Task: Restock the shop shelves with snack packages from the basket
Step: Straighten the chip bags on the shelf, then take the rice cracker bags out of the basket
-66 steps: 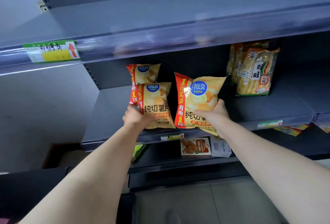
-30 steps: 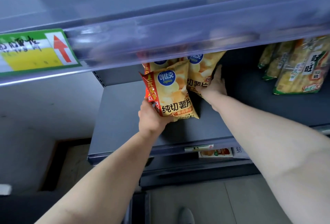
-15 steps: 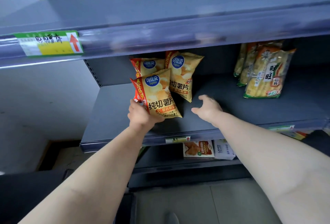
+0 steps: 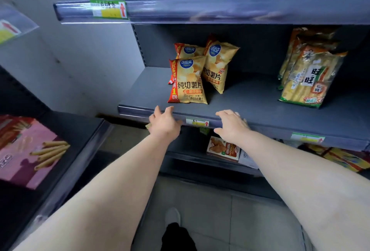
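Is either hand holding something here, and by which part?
Nothing is held. The left hand and right hand are open at the shelf edge, apart from the chip bags.

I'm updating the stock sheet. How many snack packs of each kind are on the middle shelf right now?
On the middle shelf:
Yellow chip bags: 3
Rice cracker packs: 2 clearly seen; the overlap may hide more
Total: 5 seen
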Demonstrator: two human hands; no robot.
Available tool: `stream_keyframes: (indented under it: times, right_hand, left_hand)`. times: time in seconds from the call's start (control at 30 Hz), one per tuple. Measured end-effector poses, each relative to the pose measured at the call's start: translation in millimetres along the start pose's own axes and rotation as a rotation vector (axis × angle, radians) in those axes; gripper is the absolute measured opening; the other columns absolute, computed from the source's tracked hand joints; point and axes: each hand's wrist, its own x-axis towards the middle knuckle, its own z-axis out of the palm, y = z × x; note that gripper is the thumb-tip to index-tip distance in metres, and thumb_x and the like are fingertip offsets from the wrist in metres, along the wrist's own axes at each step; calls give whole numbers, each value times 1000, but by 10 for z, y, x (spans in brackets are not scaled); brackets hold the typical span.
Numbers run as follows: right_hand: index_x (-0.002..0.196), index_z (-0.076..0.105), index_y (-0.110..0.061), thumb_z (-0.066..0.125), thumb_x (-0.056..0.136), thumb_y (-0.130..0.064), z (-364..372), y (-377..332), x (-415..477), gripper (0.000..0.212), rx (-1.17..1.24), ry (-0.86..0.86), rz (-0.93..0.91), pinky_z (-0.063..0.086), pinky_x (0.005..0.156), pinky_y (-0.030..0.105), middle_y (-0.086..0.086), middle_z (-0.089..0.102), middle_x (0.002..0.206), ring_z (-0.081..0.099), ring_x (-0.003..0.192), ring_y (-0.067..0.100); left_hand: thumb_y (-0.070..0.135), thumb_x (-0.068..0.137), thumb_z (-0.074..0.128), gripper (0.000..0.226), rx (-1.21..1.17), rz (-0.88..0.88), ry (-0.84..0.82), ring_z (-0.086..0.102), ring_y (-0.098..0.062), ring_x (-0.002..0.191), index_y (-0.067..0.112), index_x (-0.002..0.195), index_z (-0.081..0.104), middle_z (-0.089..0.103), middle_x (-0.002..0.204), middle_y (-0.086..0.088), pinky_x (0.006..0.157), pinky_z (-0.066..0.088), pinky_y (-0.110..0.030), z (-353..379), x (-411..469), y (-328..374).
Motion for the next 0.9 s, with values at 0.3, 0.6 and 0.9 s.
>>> stream_keyframes:
  times: [0.3,0.6,0.9]
  right_hand:
    - [146,38,-20,59,94,-33,280,-364,-590,58,-89,-96,-189,31,109,46,6,38,150,34,138,30]
    - [147,38,-21,60,95,-33,867,-894,-1728,58,-105,-195,-391,33,107,44,4,38,150,33,138,28]
    - [145,40,-21,58,96,-34,1394,-775,-3438,54,-131,-276,-493,33,104,42,2,41,147,37,135,26]
  left_hand:
    - [43,94,54,57,-8,-173,-4,29,-35,138,28,147,38,35,151,-11,111,30,-46,-63,-877,-680]
    - [37,100,50,50,-76,-361,-4,27,-36,137,23,147,40,36,150,-12,107,35,-46,-103,-2289,-1540]
    - [41,99,50,54,-49,-474,-67,29,-36,135,24,148,36,37,149,-12,103,37,-45,294,-4137,-2052]
